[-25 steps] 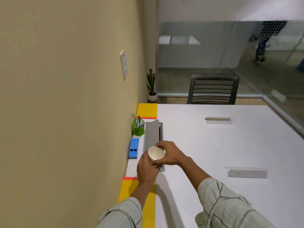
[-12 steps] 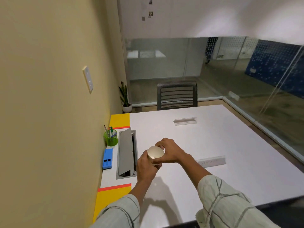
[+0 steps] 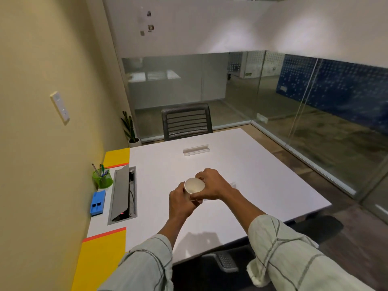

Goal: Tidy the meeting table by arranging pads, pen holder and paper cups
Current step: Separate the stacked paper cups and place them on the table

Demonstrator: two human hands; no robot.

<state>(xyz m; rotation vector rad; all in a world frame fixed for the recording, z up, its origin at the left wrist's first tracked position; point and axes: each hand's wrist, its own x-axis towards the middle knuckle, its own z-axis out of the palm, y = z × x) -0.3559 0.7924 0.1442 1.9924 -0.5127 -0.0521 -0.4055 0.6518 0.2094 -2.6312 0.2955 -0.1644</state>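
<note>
White paper cup (image 3: 194, 185) sits between my two hands, held in the air above the middle of the tabletop (image 3: 262, 175), with its open mouth tipped toward the camera. My left hand (image 3: 180, 203) wraps the lower body of the cup from the near-left side, fingers curled around it. My right hand (image 3: 212, 185) comes from the right and its fingers are curled over the rim and the far side. Whether this is one cup or several nested together, I cannot tell.

The relation that matters for the next move, in my judgement: the cup's long axis leans toward me and not straight up, so it must be turned upright before it can stand on the tabletop. Both hands are on it, and neither is clearly nearer.

At the left edge by the wall, well apart from the cup, stand the green pen holder (image 3: 102, 179) (some pens inside), a yellow pad (image 3: 116, 157) far and another yellow pad (image 3: 100, 261) near. If the cup belongs beside the holder, the left hand has the shorter way.
</note>
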